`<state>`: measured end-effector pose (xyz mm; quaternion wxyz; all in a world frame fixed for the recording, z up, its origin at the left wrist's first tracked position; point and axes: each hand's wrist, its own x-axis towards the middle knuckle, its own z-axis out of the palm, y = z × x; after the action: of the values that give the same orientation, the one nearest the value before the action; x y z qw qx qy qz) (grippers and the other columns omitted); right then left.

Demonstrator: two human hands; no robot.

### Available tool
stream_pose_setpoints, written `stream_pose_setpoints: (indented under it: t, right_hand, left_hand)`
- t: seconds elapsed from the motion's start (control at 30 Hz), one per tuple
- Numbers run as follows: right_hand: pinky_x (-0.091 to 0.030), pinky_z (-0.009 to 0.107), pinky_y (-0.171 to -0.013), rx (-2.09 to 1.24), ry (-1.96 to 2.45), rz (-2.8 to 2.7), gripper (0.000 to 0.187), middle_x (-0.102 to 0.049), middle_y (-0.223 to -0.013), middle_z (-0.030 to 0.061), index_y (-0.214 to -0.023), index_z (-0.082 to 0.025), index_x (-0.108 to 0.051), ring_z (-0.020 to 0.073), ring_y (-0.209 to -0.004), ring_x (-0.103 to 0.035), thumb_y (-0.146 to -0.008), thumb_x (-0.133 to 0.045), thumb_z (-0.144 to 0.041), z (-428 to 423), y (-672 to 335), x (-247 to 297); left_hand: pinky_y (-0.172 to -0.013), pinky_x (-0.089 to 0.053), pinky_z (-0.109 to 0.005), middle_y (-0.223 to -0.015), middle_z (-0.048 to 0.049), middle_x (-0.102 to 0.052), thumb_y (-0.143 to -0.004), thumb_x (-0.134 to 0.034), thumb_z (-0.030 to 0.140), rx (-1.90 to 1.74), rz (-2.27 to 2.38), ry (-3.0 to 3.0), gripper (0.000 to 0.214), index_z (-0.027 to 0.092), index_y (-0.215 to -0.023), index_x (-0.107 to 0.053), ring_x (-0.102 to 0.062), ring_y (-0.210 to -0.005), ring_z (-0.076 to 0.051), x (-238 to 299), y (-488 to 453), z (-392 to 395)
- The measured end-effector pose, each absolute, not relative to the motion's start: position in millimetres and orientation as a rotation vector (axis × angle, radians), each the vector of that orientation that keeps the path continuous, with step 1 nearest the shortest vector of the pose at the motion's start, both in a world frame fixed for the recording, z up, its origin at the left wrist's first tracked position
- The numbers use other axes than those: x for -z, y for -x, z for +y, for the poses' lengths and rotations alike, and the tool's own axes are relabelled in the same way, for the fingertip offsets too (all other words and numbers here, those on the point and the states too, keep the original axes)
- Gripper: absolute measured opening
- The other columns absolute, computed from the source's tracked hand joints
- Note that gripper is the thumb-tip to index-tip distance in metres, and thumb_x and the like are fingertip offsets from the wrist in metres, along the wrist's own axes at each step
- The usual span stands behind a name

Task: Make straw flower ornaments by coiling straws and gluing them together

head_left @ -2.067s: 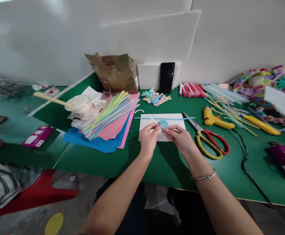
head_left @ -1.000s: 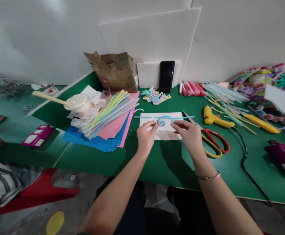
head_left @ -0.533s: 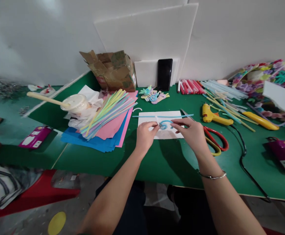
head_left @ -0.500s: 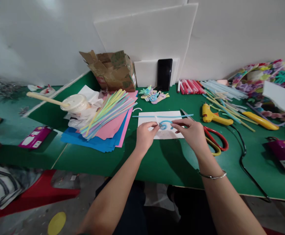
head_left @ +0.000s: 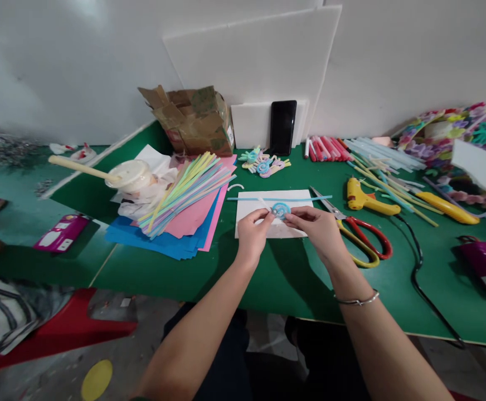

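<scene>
A small light-blue pipe-cleaner spiral (head_left: pixel 281 208) is held between my two hands over a white sheet (head_left: pixel 251 216). My left hand (head_left: pixel 253 227) pinches its left side, where a short white piece (head_left: pixel 263 203) sticks up. My right hand (head_left: pixel 315 224) pinches the right side, fingertips close to the left ones. Behind them a straight blue pipe cleaner (head_left: pixel 243 199) lies across the sheet. Beyond it rests a cluster of finished pastel spirals (head_left: pixel 263 164). Open scissors (head_left: pixel 364 236) with red and yellow handles lie right of my right hand.
At left, pastel pipe cleaners (head_left: pixel 184 195) lie on blue sheets (head_left: pixel 142 238), beside a lidded cup (head_left: pixel 129 177) and a cardboard box (head_left: pixel 197 122). A phone (head_left: pixel 283 128) leans behind. A yellow glue gun (head_left: pixel 368 199), its black cable (head_left: pixel 416 273) and a yellow cutter (head_left: pixel 447 208) lie right.
The blue strand's loose right end has been wound in, making the spiral rounder and more compact. My right hand has moved left, closer to my left hand.
</scene>
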<state>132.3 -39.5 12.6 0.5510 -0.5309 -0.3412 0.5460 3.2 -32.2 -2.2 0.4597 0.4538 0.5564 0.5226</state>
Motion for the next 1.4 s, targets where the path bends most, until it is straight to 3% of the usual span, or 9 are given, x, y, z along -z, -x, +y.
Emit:
stream_pose_setpoints:
  t: [0.67, 0.97, 1.17, 1.4]
  right_hand:
    - [-0.057, 0.031, -0.069, -1.223, 1.145, -0.752, 0.028, -0.069, -0.064, -0.0007, -0.068, -0.017, -0.07, 0.0123, -0.057, -0.064, -0.049, -0.081, -0.033, -43, -118, -3]
    - [-0.056, 0.034, -0.072, -1.201, 1.213, -0.784, 0.028, -0.069, -0.066, 0.0005, -0.069, -0.016, -0.071, 0.0155, -0.06, -0.066, -0.05, -0.08, -0.035, -41, -116, 0]
    - [-0.056, 0.034, -0.07, -1.221, 1.224, -0.816, 0.03, -0.07, -0.068, 0.0011, -0.07, -0.016, -0.072, 0.0165, -0.061, -0.066, -0.05, -0.08, -0.036, -42, -117, -1]
    - [-0.056, 0.034, -0.071, -1.248, 1.232, -0.871, 0.03, -0.07, -0.07, 0.0018, -0.072, -0.016, -0.072, 0.0175, -0.063, -0.067, -0.052, -0.079, -0.037, -42, -118, 1]
  left_hand:
    - [-0.07, -0.044, -0.025, -0.071, -0.0017, -0.067, -0.067, -0.065, 0.029, -1.269, 1.323, -0.993, 0.013, 0.016, -0.066, -0.065, -0.06, -0.075, -0.016, -2, -5, -36]
    - [-0.083, -0.047, -0.027, -0.101, -0.0048, -0.07, -0.078, -0.054, 0.023, -1.36, 1.344, -1.2, 0.023, 0.019, -0.094, -0.07, -0.062, -0.096, -0.019, -5, -1, -36]
    - [-0.073, -0.049, -0.025, -0.094, -0.0049, -0.071, -0.081, -0.052, 0.028, -1.399, 1.413, -1.246, 0.028, 0.018, -0.1, -0.069, -0.062, -0.077, -0.015, -4, 2, -33]
    - [-0.069, -0.048, -0.023, -0.088, -0.003, -0.07, -0.081, -0.052, 0.024, -1.406, 1.388, -1.366, 0.025, 0.021, -0.098, -0.071, -0.061, -0.072, -0.014, -6, 6, -31]
